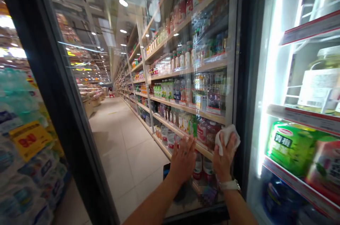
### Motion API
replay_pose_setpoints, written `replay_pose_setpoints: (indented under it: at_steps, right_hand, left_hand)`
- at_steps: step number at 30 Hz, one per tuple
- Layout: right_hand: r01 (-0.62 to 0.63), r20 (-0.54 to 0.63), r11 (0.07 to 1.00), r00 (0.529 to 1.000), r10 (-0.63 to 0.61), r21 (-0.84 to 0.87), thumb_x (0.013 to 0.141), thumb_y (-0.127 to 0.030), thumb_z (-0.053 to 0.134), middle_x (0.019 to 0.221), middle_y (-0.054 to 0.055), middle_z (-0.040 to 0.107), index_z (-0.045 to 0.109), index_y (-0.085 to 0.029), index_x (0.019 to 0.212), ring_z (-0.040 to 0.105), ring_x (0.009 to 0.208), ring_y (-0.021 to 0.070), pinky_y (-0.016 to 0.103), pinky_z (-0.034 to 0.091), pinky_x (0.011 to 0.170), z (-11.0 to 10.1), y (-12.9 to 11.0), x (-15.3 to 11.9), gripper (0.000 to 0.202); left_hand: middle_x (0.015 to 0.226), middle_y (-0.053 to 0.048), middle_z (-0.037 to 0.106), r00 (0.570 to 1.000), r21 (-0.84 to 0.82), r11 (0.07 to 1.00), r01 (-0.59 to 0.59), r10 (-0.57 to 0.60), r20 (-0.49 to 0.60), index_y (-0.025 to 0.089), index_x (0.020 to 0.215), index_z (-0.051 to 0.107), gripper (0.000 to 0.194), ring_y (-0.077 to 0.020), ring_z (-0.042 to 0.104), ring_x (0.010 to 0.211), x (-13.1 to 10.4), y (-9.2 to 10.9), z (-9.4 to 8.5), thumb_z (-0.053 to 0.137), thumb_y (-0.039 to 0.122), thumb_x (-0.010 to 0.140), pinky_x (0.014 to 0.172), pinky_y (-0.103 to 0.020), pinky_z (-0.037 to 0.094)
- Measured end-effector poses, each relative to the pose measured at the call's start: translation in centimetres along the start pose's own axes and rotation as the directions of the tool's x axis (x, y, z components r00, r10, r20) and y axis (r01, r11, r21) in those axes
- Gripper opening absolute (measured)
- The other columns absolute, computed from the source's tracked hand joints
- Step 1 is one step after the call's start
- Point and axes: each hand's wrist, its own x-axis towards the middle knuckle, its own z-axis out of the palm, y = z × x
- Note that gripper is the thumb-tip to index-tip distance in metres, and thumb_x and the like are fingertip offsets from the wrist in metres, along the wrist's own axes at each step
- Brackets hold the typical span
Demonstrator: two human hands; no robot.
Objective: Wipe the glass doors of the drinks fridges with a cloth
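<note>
In the head view an open glass door (127, 154) with a black frame stands in front of me, and shelves of bottles show in its pane. My left hand (184, 159) lies flat against the lower part of the pane, fingers stretched out. Just right of it, my right hand (225, 156) presses a crumpled white cloth (233, 133) to the glass near the right frame edge. Part of the cloth is covered by the fingers. A watch with a light band (230, 185) sits on the right wrist.
To the right a lit cooler holds shelves with a green drink pack (292, 147) and a large bottle (318, 79). Stacked wrapped packs (29, 182) with a yellow price sign (30, 140) stand on the left. A tiled aisle floor (117, 122) runs back beyond the door pane.
</note>
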Motion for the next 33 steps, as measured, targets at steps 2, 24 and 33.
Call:
replay_pose_setpoints:
  at_steps: [2,24,33]
  right_hand:
    - [0.008,-0.037,1.0,0.999,-0.008,-0.004,0.099,-0.042,0.027,0.163,0.012,0.011,0.032,-0.022,0.15,0.014,0.147,0.0389,0.072,0.014,0.112,0.4,-0.4,-0.1,0.055]
    - [0.085,0.189,0.99,0.976,-0.106,0.113,0.099,-0.031,0.032,0.159,0.01,0.026,0.023,-0.025,0.153,0.024,0.147,0.0311,0.063,0.031,0.113,-0.1,-4.1,-4.4,0.055]
    - [0.27,0.255,0.962,0.927,-0.273,0.048,0.097,-0.029,0.037,0.16,0.012,0.024,0.015,-0.027,0.154,0.024,0.146,0.0315,0.061,0.034,0.11,-0.9,-2.7,-0.4,0.062]
  left_hand:
    - [0.159,-0.002,0.024,0.996,0.018,0.998,-0.058,0.059,-0.063,0.019,0.144,0.043,0.055,-0.022,0.007,0.15,0.7,0.3,0.3,0.048,0.037,0.092,0.123,-0.043,0.006]
    - [0.16,-0.006,0.023,0.997,0.069,0.996,-0.06,0.064,-0.054,0.016,0.146,0.041,0.059,-0.0254,0.015,0.149,2.9,1.4,2.4,0.043,0.032,0.089,0.12,-0.044,0.019]
    - [0.161,-0.006,0.021,0.997,0.071,0.996,-0.048,0.052,-0.058,0.016,0.145,0.041,0.058,-0.0259,0.016,0.149,2.9,1.4,2.7,0.044,0.035,0.091,0.12,-0.045,0.017]
